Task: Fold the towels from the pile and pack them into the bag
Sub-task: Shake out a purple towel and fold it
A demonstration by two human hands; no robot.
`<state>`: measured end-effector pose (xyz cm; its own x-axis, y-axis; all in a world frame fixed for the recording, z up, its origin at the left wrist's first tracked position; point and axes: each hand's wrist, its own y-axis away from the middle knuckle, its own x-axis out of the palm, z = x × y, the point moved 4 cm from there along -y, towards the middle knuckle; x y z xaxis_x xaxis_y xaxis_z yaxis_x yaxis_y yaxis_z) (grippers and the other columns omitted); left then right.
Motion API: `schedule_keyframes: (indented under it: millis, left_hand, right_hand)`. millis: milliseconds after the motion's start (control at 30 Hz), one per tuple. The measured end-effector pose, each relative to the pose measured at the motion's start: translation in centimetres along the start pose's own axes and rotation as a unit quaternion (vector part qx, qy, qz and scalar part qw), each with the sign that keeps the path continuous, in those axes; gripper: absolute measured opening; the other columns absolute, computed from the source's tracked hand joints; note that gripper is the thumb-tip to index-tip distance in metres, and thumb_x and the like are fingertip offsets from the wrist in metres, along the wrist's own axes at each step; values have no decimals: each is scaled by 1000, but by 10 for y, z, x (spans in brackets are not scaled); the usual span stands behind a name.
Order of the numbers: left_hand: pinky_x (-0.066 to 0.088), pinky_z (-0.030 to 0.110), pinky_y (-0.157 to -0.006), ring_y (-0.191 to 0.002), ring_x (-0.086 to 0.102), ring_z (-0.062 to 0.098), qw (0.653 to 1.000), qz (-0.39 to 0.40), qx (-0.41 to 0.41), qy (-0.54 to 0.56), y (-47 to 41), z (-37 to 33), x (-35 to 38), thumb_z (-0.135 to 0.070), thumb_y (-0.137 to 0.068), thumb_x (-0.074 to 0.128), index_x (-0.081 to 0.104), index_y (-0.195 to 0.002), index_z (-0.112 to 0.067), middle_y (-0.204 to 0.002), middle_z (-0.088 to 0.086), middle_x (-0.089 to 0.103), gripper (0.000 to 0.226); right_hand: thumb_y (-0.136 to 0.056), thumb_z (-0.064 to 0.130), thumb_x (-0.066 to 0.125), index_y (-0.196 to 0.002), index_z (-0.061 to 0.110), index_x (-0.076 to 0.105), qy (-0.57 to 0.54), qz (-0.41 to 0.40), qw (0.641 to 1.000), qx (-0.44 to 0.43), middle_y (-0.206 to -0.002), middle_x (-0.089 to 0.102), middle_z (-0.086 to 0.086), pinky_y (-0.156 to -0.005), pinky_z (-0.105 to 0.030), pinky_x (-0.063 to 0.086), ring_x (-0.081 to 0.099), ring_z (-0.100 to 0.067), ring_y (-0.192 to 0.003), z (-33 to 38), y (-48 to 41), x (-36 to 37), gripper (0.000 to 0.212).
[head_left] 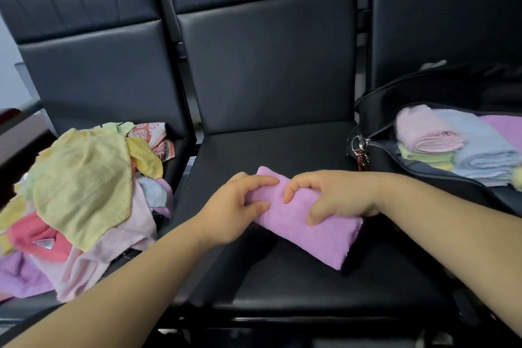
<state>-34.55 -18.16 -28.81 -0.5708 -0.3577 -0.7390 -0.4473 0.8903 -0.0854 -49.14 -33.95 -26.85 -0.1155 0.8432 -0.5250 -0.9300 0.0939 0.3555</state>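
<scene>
One lilac towel (310,237) - fluffy, folded into a thick narrow strip - is lying slantwise at the middle seat (282,150) of three dark padded seats. Two hands are holding it: the left hand (237,206) is gripping the far end, fingers (265,180) curled over the edge, thumb pressing; the right hand (336,198) is clamping the middle, fingers bent. One pile (84,192) is sitting on the left seat, count unclear. One black bag (378,155) on the right seat is holding folded towels in four colours - pink, blue, green-yellow, lilac.
</scene>
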Motion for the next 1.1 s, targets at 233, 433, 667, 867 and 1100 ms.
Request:
schedule_keyframes:
  millis: [233,433,667,867,1100]
  left_hand:
    - [38,8,-86,-107,52,-6,997,-33,70,21,-59,-93,-1,-23,-94,70,54,-121,-60,-117,-16,54,49]
    - [40,14,-96,-112,52,-1,989,-5,149,-4,-130,-177,52,-31,-97,66,51,-137,-48,-123,-16,50,46]
    - [39,40,-105,-127,43,22,939,-47,236,-245,-203,-232,106,-45,-97,58,52,-143,-38,-138,-5,45,46]
    - [39,42,-108,-133,42,25,906,29,204,-371,-265,-245,103,-46,-99,55,61,-131,-45,-149,-3,40,33]
    - [36,27,-114,-137,49,14,914,148,163,-342,-315,-239,104,-22,-101,57,57,-142,-30,-146,-11,56,43]
  right_hand:
    - [-84,15,80,-103,40,69,-54,-148,986,-53,-106,67,7,-74,-26,52,63,-5,-86,-4,76,-73,33]
    - [-83,13,78,-108,47,69,-56,-298,953,-18,-113,65,11,-85,-35,54,64,-14,-100,-55,154,-148,44]
    - [-85,0,72,-111,49,68,-187,-466,865,-10,-122,64,6,-82,-37,56,66,-21,-103,-148,190,-205,55]
    - [-87,-5,70,-117,45,68,-267,-462,846,-20,-130,63,4,-95,-41,58,66,-20,-112,-186,153,-219,58]
    - [-91,12,71,-130,44,61,-240,-393,885,75,-138,51,4,-86,-27,48,53,-14,-119,-207,120,-229,52]
